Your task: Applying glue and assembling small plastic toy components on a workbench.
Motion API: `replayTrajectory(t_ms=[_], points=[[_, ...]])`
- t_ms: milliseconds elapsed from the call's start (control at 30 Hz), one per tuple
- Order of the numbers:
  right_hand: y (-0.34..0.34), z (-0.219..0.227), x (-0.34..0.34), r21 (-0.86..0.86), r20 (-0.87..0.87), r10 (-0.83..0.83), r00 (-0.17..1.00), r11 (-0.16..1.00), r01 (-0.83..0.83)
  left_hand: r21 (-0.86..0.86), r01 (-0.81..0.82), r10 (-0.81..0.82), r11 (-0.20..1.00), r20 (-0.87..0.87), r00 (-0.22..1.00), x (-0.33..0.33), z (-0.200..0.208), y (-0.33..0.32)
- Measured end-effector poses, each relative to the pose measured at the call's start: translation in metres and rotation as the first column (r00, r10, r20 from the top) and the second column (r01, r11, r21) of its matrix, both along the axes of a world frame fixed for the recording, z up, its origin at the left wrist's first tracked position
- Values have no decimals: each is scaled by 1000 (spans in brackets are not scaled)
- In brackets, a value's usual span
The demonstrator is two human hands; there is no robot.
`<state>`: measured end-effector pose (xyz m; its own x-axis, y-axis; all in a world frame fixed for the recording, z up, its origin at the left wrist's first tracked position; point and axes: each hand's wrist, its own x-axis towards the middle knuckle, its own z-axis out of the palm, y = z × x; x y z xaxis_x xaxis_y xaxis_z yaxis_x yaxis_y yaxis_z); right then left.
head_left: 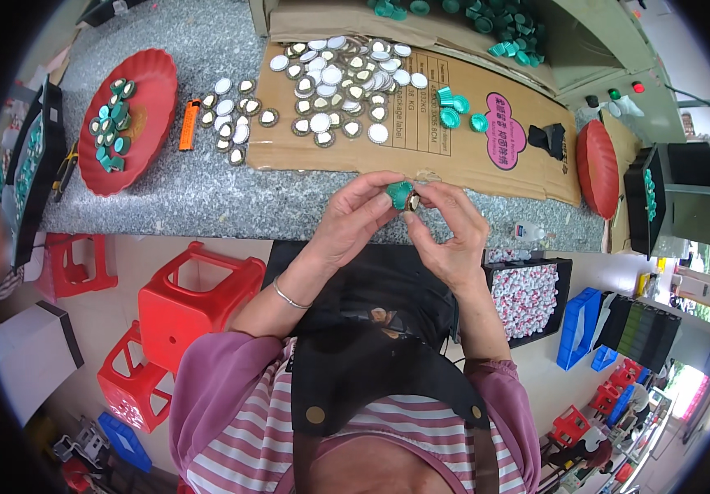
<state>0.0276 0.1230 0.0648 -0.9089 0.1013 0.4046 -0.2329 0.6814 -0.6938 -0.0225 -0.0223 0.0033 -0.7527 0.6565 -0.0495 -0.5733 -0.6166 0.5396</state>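
Observation:
Both hands meet over the counter's front edge. My left hand [350,218] pinches a green scalloped plastic cap [399,193] between thumb and fingers. A small round disc with a dark rim and cream centre [413,202] is in the fingertips of my right hand [456,235], held right against the cap. Whether it sits inside the cap cannot be told. Beyond my hands, a heap of similar discs [330,76], some white side up, lies on a flattened cardboard sheet [289,152]. Several loose green caps [459,104] lie to the right of the heap.
A red fluted plate [151,123] at left holds several green pieces. Beside it lie an orange flat object [189,125] and more discs. Another red plate [598,169] and a small clear bottle [529,231] are at right. Green caps fill the open box [421,33] behind. Red stools [198,305] stand below.

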Motion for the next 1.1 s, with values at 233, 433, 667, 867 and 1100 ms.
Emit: replayTrajectory(t_ms=[233,433,667,867,1100], points=[[-1,-1,-3,58,-35,10,999,998,-8,-17,-4,4,1000,-6,1000,1,-2,-1],[-2,-2,-4,89,-61,25,998,996,-19,-55,2,-1,999,10,1000,2,-1,-2],[-3,2,-1,51,9,16,1000,999,-16,-55,-9,9,998,-7,1000,3,-1,0],[-3,2,1,30,21,16,1000,999,-17,-79,-3,2,997,-10,1000,4,-1,-1],[-4,-2,1,51,8,41,999,998,-42,-134,-6,2,991,-29,1000,5,-3,-4]])
